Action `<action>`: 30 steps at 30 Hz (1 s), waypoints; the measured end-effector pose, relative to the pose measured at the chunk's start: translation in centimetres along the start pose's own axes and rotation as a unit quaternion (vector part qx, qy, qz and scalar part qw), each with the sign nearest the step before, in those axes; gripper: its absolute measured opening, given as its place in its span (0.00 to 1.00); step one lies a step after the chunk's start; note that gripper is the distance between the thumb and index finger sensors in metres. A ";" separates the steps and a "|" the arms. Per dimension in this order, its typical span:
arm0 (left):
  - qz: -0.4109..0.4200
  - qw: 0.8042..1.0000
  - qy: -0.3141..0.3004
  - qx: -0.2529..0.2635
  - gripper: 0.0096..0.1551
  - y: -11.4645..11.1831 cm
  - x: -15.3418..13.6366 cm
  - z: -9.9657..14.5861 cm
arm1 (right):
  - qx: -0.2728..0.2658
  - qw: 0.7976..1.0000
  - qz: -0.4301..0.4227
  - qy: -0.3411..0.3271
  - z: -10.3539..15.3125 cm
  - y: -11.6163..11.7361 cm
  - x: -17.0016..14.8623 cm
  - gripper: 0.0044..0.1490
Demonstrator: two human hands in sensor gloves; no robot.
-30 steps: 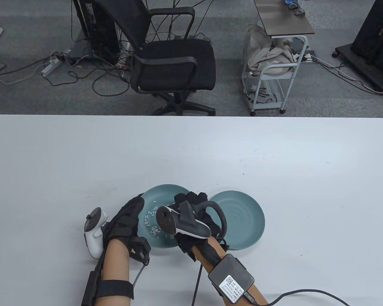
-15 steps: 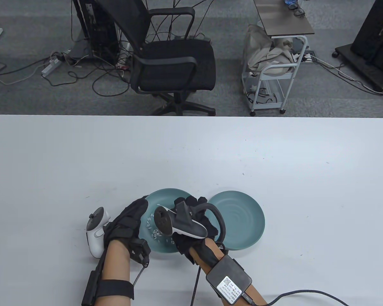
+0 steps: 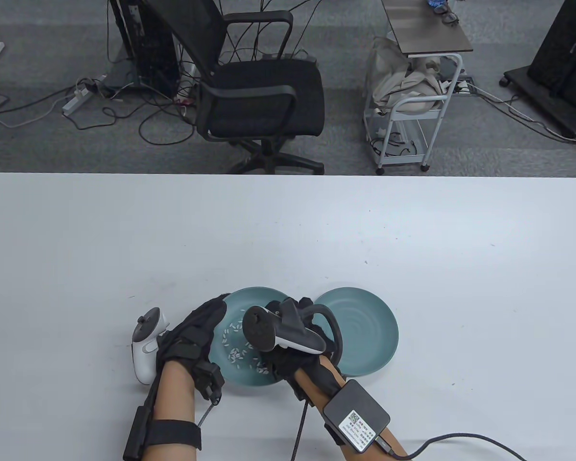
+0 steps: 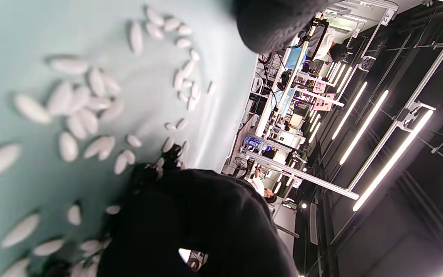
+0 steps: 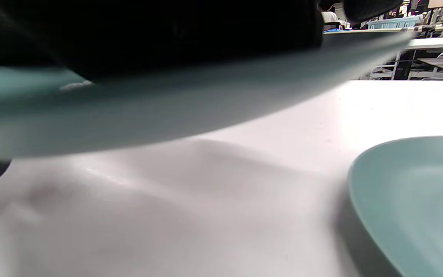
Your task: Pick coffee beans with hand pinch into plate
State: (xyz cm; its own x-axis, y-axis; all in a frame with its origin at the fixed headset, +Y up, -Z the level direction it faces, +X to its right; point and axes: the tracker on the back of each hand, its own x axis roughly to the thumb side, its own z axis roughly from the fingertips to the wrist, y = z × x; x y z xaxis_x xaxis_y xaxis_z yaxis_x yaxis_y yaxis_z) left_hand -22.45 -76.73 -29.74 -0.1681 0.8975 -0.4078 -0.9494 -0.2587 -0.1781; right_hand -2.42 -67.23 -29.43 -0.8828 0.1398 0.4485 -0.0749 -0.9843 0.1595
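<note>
Two teal plates stand near the table's front edge. The left plate [image 3: 254,298] holds several white oval beans [image 3: 234,344], which show close up in the left wrist view [image 4: 79,107]. The right plate [image 3: 365,336] is empty. My left hand [image 3: 198,330] grips the left plate's left rim; one gloved fingertip [image 4: 267,23] hangs over the plate. My right hand [image 3: 293,307] reaches over the plate's right side; its tracker hides the fingers. A black glove [image 4: 190,223] sits among the beans. In the right wrist view the left plate's outer wall [image 5: 167,111] fills the top.
The right plate's rim [image 5: 417,200] is close beside the left plate, with a narrow strip of white table [image 5: 244,173] between them. A black box with a cable [image 3: 357,415] is strapped to my right forearm. An office chair [image 3: 259,91] stands beyond the far edge.
The left plate and my left hand have shifted a little right and toward me. My right hand moved slightly right over the plate and its tracker turned.
</note>
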 end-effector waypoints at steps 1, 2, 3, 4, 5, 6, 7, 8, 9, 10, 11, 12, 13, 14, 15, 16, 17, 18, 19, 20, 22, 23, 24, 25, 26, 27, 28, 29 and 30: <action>0.003 1.000 0.002 0.001 0.29 0.0 -0.1 -0.1 | -0.006 1.000 0.003 -0.003 0.0 0.1 -0.2 0.24; 0.008 1.000 0.005 -0.004 0.29 -0.1 -0.2 -0.2 | -0.011 1.000 0.009 -0.004 0.0 0.0 -0.2 0.24; 0.010 1.000 0.005 -0.009 0.29 -0.1 -0.3 -0.2 | -0.020 1.000 0.015 -0.006 0.1 -0.1 -0.3 0.24; 0.014 1.000 0.001 -0.018 0.30 -0.1 -0.2 -0.3 | -0.035 0.999 0.023 -0.008 0.2 -0.5 -0.4 0.24; 0.012 1.000 -0.003 -0.021 0.29 -0.1 0.0 -0.3 | -0.042 0.999 0.022 -0.010 0.3 -0.9 -0.5 0.24; 0.003 1.000 -0.008 -0.016 0.30 -0.1 0.2 -0.2 | -0.053 0.999 0.007 -0.011 0.5 -1.6 -0.9 0.24; -0.005 1.000 -0.010 -0.010 0.29 0.0 0.3 -0.1 | -0.059 0.998 -0.007 -0.011 0.6 -2.0 -1.1 0.24; -0.014 1.000 -0.011 0.000 0.29 0.1 0.3 0.0 | -0.065 0.998 -0.027 -0.004 0.9 -2.9 -1.8 0.24; -0.018 1.000 -0.010 0.007 0.29 0.2 0.3 0.0 | -0.077 0.996 -0.038 0.001 1.2 -3.4 -2.3 0.24; -0.016 1.000 -0.008 0.013 0.29 0.2 0.2 0.0 | -0.088 0.995 -0.049 0.011 1.5 -4.1 -3.2 0.24; -0.008 1.000 -0.005 0.011 0.29 0.2 0.0 -0.1 | -0.095 0.993 -0.061 0.027 1.9 -4.8 -4.3 0.24; -0.003 1.000 -0.004 0.009 0.29 0.2 -0.1 -0.2 | -0.104 0.991 -0.076 0.041 2.2 -5.2 -5.4 0.24; 0.002 1.000 -0.001 0.003 0.29 0.2 -0.3 -0.3 | -0.110 0.989 -0.089 0.051 2.4 -5.5 -6.5 0.24; 0.005 1.000 0.000 -0.002 0.29 0.3 -0.4 -0.5 | -0.115 0.986 -0.103 0.062 2.6 -5.7 -7.7 0.24; 0.008 1.000 0.000 -0.007 0.29 0.4 -0.5 -0.6 | -0.118 0.982 -0.122 0.079 2.7 -5.7 -9.2 0.24; 0.010 1.000 0.000 -0.005 0.29 0.5 -0.5 -0.7 | -0.115 0.979 -0.139 0.098 2.8 -5.4 -10.7 0.24; 0.010 1.000 0.000 -0.001 0.29 0.7 -0.4 -0.6 | -0.116 0.976 -0.148 0.111 2.9 -5.0 -11.7 0.24; 0.007 1.000 -0.001 0.006 0.29 0.9 -0.2 -0.5 | -0.114 0.973 -0.153 0.126 2.8 -4.1 -12.9 0.24; 0.003 1.000 -0.003 0.010 0.29 1.0 -0.2 -0.4 | -0.108 0.974 -0.148 0.134 2.7 -3.3 -13.5 0.24; 0.000 1.000 -0.003 0.016 0.29 1.2 -0.1 -0.3 | -0.105 0.975 -0.133 0.141 2.5 -2.1 -14.2 0.24; 0.002 1.000 -0.006 0.020 0.29 1.3 -0.1 -0.2 | -0.089 0.979 -0.099 0.155 2.1 -0.1 -14.8 0.24; 0.004 1.000 -0.006 0.021 0.29 1.2 -0.1 -0.2 | -0.073 0.981 -0.078 0.164 1.9 0.8 -14.9 0.24; 0.005 1.000 -0.007 0.021 0.30 1.2 0.0 -0.2 | -0.053 0.983 -0.049 0.168 1.7 1.7 -14.6 0.24; 0.003 1.000 -0.009 0.020 0.30 1.2 0.0 -0.2 | -0.039 0.984 -0.023 0.170 1.5 2.3 -14.3 0.24; 0.000 1.000 -0.010 0.021 0.30 1.2 0.1 -0.2 | -0.030 0.985 -0.005 0.172 1.4 2.6 -14.0 0.24; 0.003 1.000 -0.012 0.027 0.30 1.2 0.1 -0.2 | -0.024 0.985 0.012 0.169 1.4 2.8 -13.6 0.24; 0.006 1.000 -0.012 0.027 0.30 1.3 -0.1 -0.3 | -0.024 0.985 0.015 0.169 1.4 2.9 -13.4 0.24; 0.015 1.000 -0.010 0.025 0.30 1.3 -0.3 -0.4 | -0.022 0.985 0.008 0.170 1.4 3.1 -13.3 0.24; 0.022 0.999 -0.008 0.027 0.30 1.3 -0.5 -0.4 | -0.024 0.986 0.001 0.168 1.4 3.3 -13.2 0.24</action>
State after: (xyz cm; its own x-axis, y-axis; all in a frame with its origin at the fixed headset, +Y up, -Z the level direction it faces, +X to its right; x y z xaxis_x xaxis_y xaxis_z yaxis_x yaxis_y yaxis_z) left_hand -23.56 -77.62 -30.11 -0.2131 0.8914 -0.4001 -0.9540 -0.2783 -0.1118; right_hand 9.68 -72.21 -33.58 -0.9859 0.1032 0.1314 -0.0883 -0.9895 0.1141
